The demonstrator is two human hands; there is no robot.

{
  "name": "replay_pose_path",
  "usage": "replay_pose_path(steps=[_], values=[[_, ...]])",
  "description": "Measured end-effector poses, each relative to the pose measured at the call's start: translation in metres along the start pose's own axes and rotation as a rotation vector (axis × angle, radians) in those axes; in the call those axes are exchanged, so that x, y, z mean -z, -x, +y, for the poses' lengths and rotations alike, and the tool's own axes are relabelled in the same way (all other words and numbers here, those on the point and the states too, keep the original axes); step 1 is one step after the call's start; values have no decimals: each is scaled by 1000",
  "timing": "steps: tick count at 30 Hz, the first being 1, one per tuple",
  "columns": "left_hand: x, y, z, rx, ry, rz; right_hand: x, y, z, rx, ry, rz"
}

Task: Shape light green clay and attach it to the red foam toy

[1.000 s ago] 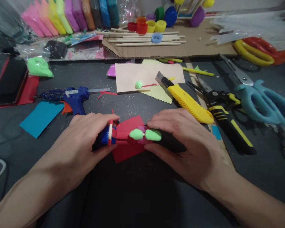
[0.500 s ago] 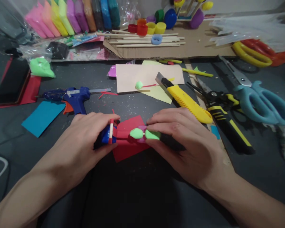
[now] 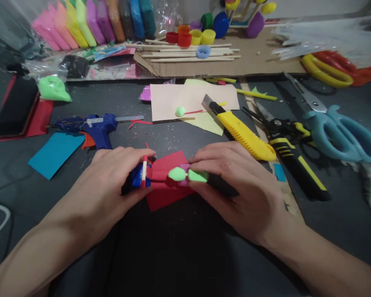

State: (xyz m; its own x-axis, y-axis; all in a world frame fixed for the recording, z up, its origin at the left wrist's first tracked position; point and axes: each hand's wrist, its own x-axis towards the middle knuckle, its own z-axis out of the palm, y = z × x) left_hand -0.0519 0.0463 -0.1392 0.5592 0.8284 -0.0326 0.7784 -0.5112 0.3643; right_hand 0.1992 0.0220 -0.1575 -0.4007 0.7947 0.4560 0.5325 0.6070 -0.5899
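My left hand (image 3: 111, 181) is closed around a shiny blue piece (image 3: 137, 175), thumb and fingers on either side. Across the front of that piece stands a short white stick with red ends (image 3: 144, 170). My right hand (image 3: 244, 181) pinches a bright green lump (image 3: 198, 175) that looks like soft clay. Beside its fingertips sits a second green lump (image 3: 177, 174), with a purple piece (image 3: 183, 168) behind the two. Under both hands lies a red sheet (image 3: 163, 200). Whether the blue and green parts are joined is unclear.
Beyond my hands lie a blue glue gun (image 3: 95, 123), a yellow box cutter (image 3: 244, 134) and a beige sheet (image 3: 167, 97). At right are black-and-yellow pliers (image 3: 297, 161) and light blue scissors (image 3: 336, 132). Wooden sticks (image 3: 191, 60) rest on cardboard (image 3: 259, 57); a teal sheet (image 3: 55, 152) lies left.
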Motion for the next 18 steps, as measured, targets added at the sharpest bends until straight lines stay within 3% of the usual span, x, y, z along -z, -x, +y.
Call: replay_pose_path(steps=[18], values=[[0, 0, -1, -25, -16, 12, 2, 1, -1, -11, -27, 11]])
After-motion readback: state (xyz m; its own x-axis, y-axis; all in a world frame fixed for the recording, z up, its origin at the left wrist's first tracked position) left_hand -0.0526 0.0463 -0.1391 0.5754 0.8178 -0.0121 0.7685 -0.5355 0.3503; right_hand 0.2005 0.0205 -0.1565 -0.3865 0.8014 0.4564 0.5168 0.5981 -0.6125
